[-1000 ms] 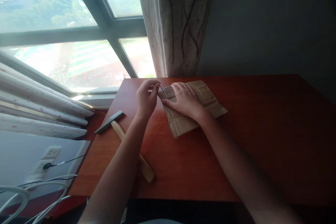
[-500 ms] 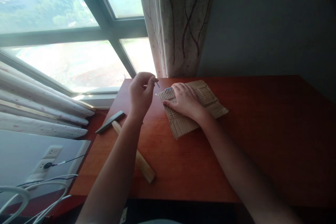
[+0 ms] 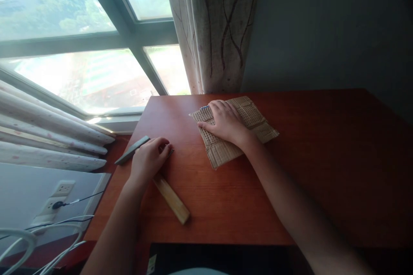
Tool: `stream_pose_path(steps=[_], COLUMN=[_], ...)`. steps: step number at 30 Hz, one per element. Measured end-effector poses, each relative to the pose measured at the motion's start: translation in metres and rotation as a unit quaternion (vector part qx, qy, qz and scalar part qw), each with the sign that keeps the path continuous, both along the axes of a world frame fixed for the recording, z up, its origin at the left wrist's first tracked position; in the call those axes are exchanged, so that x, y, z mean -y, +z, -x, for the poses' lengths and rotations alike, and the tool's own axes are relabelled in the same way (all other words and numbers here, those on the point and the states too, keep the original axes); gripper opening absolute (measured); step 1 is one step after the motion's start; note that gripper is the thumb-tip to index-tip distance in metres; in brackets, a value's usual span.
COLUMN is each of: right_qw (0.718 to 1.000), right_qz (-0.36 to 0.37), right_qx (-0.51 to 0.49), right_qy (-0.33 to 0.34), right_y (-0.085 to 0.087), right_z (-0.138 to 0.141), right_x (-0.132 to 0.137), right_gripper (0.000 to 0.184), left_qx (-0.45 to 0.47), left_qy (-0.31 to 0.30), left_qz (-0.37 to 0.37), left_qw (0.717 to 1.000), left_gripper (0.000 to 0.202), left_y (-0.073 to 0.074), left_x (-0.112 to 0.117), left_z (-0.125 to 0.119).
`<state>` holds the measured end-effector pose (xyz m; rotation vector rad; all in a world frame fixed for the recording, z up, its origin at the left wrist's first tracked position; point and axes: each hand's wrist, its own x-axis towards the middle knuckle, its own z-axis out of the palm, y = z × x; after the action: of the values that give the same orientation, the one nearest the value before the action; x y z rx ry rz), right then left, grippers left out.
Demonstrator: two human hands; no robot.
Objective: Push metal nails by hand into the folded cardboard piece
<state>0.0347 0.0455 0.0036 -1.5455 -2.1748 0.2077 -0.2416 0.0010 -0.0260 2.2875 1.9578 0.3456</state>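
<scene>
The person sits at a reddish-brown wooden table (image 3: 290, 189) that fills the middle and right of the frame. The right hand (image 3: 226, 123) lies flat, fingers spread and palm down, on a piece of brown cardboard (image 3: 254, 122) punched with rows of small holes; the hand covers its middle and presses it to the tabletop. The cardboard sits in the upper centre of the frame, near the far edge of the table, turned at an angle to that edge.

The left hand (image 3: 148, 161) is at left of centre, lower than the right and well apart from the cardboard. It rests on the upper part of a hammer's pale wooden handle (image 3: 172, 200), with the fingers curled loosely down over it; whether they are closed around the wood or only lying on it, I cannot tell. Something thin and dark sticks out at the fingertips, too small to make out. The handle runs from under the hand toward the lower centre of the frame, and the dark hammer head (image 3: 132, 150) juts out to the upper left, near the table's left edge.

Behind the table a patterned curtain (image 3: 219, 30) hangs at top centre, with a large window (image 3: 80, 43) filling the upper left. At lower left a wall socket (image 3: 54, 200) holds a plug, with white cables (image 3: 48, 240) below it.
</scene>
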Motion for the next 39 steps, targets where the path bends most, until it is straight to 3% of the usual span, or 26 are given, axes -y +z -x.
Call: stream_pose_path(steps=[5,9,14,18,22,28,31,35,39], right_qw=[1.0,1.0,1.0,1.0,1.0,1.0,1.0,1.0,1.0], right_qz=[0.001,0.002,0.0,-0.002,-0.01,-0.006,-0.003,-0.002,0.0], right_qx=[0.0,-0.003,-0.005,-0.007,-0.004,-0.003,-0.001,0.002,-0.005], right_qy=[0.001,0.004,0.002,0.003,-0.002,-0.002,-0.004,-0.001,-0.002], right_y=[0.0,0.0,0.0,-0.001,-0.002,-0.001,-0.001,-0.001,-0.001], right_z=[0.0,0.0,0.0,0.0,0.0,0.001,0.001,0.0,0.0], right_x=[0.0,0.0,0.0,-0.001,-0.001,-0.001,0.0,0.0,0.0], right_gripper=[0.065,0.065,0.064,0.064,0.06,0.063,0.064,0.064,0.064], left_qx=[0.003,0.063,0.19,0.261,0.253,0.244,0.276,0.329,0.291], left_qy=[0.01,-0.004,-0.039,-0.084,-0.112,-0.117,-0.097,-0.055,-0.063], left_qz=[-0.012,-0.062,-0.109,-0.13,-0.126,-0.156,-0.191,-0.229,-0.224], left_qw=[1.0,0.996,0.975,0.953,0.953,0.95,0.937,0.914,0.928], left_gripper=[0.025,0.021,0.019,0.018,0.014,0.01,0.012,0.015,0.014], left_y=[0.002,0.011,0.028,0.031,0.027,0.029,0.038,0.063,0.079], left_x=[-0.001,-0.014,-0.037,-0.059,-0.076,-0.083,-0.085,-0.085,-0.073], left_z=[-0.002,-0.01,-0.045,-0.076,-0.093,-0.103,-0.109,-0.111,-0.093])
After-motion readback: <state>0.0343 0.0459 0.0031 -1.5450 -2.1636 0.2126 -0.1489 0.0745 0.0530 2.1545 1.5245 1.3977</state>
